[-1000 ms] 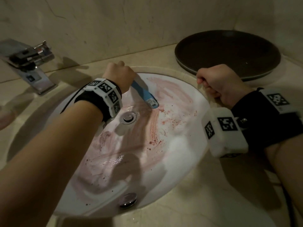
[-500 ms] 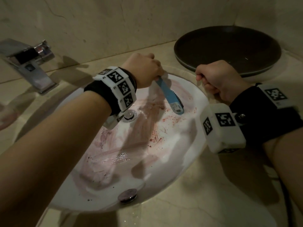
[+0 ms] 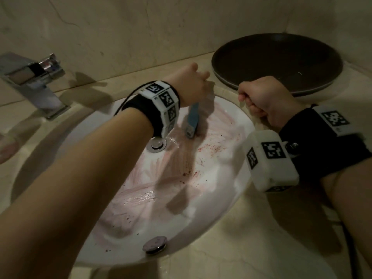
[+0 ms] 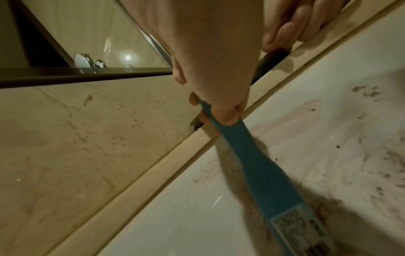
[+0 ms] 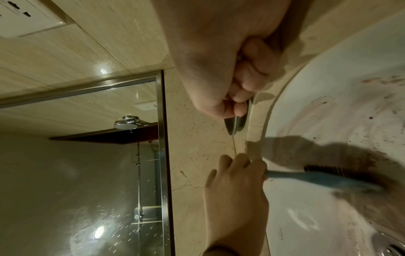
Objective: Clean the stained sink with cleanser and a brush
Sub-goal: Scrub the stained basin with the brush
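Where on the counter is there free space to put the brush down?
Bare counter lies along the sink's near rim, and between the faucet and the left hand. The far right corner is crowded: the dark plate fills it, the right hand just before it.

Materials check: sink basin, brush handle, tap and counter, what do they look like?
Sink basin: glossy white glazed ceramic by its wet highlights, smeared pink.
Brush: matte blue handle, probably plastic, with a printed label; dark bristles.
Tap: mirror-bright, likely chromed metal.
Counter: polished beige stone, veined like marble, or an imitation.
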{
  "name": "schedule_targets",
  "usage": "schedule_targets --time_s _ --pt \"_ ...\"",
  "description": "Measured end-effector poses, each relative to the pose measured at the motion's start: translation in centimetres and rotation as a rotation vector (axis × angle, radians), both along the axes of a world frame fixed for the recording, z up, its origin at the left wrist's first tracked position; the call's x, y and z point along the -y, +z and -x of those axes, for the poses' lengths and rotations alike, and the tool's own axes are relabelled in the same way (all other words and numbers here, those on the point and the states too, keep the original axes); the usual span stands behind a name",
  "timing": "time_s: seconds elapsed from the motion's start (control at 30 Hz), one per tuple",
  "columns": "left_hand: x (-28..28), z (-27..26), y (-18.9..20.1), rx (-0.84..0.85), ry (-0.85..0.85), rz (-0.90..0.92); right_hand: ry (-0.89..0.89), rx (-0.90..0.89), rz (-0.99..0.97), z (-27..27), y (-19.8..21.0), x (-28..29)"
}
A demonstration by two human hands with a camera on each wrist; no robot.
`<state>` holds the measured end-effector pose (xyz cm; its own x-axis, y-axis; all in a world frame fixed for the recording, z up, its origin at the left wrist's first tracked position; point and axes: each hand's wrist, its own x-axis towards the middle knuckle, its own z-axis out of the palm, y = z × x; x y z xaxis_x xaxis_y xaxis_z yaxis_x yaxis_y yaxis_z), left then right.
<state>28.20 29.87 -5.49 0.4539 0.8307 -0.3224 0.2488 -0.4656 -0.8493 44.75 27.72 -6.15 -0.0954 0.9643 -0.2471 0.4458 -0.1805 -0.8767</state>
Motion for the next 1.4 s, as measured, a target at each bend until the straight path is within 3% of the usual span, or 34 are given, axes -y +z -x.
schedule_targets --time_s 0.13,0.27,0.37,0.5,0.6,0.73,0.87,0.97,1.13,1.27,1.4 --pt "-0.1 -1.4 0.1 0.068 -0.140 -0.027 -0.012 -0.002 0.017 0.2 0.1 0.0" --pt "0.9 0.3 0.6 0.306 -0.303 -0.060 -0.009 -0.003 0.016 0.2 0.1 0.0" --pt "1.4 2.0 0.1 0.426 -0.294 -0.046 -0.010 -0.004 0.018 0.1 0.1 0.1" --pt "1.6 3.9 0.0 0.362 -0.217 -0.086 -0.015 0.005 0.008 0.0 0.1 0.1" --pt "1.6 5.4 0.6 0.208 -0.167 -0.080 -0.016 0.000 -0.013 0.1 -0.1 0.0" --pt "1.6 5.2 -0.1 0.001 -0.289 -0.079 -0.008 -0.002 -0.022 0.0 -0.2 -0.1" --pt "1.4 2.8 -1.7 -0.067 -0.490 -0.023 0.000 -0.032 -0.048 -0.1 -0.4 -0.2" --pt "1.3 1.2 -1.3 -0.016 -0.560 -0.043 0.001 -0.047 -0.056 -0.1 -0.6 -0.3" --pt "1.6 0.2 -0.2 0.191 -0.462 -0.137 0.002 -0.058 -0.063 -0.2 -0.7 -0.4" --pt "2.6 3.0 -0.6 0.514 -0.204 -0.207 0.001 -0.063 -0.063 -0.2 -0.8 -0.4" --pt "4.5 7.5 -2.5 0.993 0.496 -0.189 -0.004 -0.061 -0.071 -0.2 -0.8 -0.4"
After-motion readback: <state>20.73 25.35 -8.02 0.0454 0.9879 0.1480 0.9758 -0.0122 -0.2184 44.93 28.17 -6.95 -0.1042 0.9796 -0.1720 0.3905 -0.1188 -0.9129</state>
